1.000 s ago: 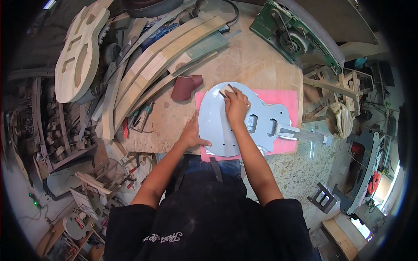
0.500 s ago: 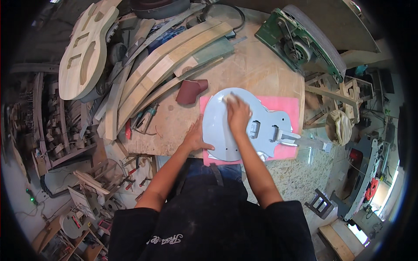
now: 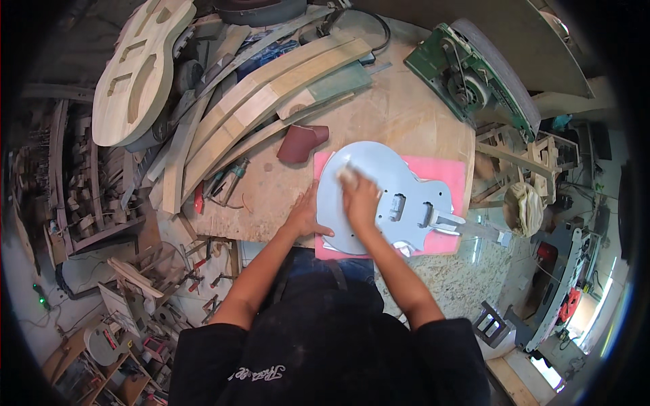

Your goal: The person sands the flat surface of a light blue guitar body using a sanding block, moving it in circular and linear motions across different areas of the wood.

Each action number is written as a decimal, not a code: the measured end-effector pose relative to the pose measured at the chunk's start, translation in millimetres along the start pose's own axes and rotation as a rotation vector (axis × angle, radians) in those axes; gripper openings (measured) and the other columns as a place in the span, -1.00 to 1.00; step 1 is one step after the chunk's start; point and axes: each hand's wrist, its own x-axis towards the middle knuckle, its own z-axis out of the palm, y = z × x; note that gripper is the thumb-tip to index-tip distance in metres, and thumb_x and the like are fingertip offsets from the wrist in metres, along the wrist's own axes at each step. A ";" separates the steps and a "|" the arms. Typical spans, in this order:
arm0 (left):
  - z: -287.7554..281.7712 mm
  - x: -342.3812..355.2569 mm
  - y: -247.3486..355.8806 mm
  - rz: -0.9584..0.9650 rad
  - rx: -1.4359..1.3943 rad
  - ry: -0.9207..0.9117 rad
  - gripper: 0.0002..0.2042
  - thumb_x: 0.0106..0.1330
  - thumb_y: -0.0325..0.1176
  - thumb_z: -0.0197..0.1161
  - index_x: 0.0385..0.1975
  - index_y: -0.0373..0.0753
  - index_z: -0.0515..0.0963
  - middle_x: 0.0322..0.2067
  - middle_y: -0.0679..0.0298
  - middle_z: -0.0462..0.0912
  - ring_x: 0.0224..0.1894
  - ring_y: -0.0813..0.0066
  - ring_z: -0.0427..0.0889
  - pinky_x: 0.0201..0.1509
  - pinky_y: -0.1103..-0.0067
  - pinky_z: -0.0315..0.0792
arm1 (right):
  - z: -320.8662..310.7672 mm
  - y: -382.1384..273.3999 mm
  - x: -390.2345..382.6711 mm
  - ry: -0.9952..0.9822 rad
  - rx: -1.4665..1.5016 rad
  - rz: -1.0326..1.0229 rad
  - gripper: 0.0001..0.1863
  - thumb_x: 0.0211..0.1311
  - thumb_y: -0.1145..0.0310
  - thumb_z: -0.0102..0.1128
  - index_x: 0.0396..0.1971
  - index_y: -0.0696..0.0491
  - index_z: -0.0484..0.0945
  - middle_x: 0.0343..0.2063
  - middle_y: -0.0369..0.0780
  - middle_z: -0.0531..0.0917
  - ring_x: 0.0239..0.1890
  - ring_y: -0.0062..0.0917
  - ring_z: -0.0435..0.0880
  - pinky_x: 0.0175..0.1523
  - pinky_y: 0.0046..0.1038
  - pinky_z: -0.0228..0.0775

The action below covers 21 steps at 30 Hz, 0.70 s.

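A pale grey-blue electric guitar body [image 3: 369, 159], with cut-outs and a neck stub, lies flat on a pink foam sheet [image 3: 453, 172] on the workbench. My left hand [image 3: 306, 216] grips its left edge, thumb on the top face and fingers along the side. Over the upper left of the body, my right hand [image 3: 362, 203] presses a small whitish pad [image 3: 348, 177] on the surface, fingers closed round it. Motion blurs the pad, and its exact kind cannot be made out. A curled piece of reddish-brown sandpaper [image 3: 301, 143] sits just beyond the body.
Long curved wooden strips [image 3: 271, 88] and a clamp [image 3: 233, 177] occupy the bench's left side. An unpainted wooden guitar body [image 3: 139, 88] stands far left. At the far right is a green belt sander [image 3: 467, 81]. The wooden workbench [image 3: 399, 108] has its near edge at my waist.
My right hand and the pad have slid down and a little left across the guitar body. My left hand keeps its place at the edge. The whole view has shifted slightly.
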 end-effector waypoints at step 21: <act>2.0 -5.3 -5.2 -0.043 0.037 -0.027 0.69 -0.43 0.16 0.78 0.60 -0.37 -0.42 0.62 -0.17 -0.16 0.68 0.00 -0.15 0.69 0.07 -0.20 | -34.3 15.9 60.2 0.086 0.038 -0.027 -0.62 0.34 0.31 0.28 0.15 -0.09 0.65 0.17 -0.11 0.64 0.07 -0.07 0.60 0.12 0.03 0.37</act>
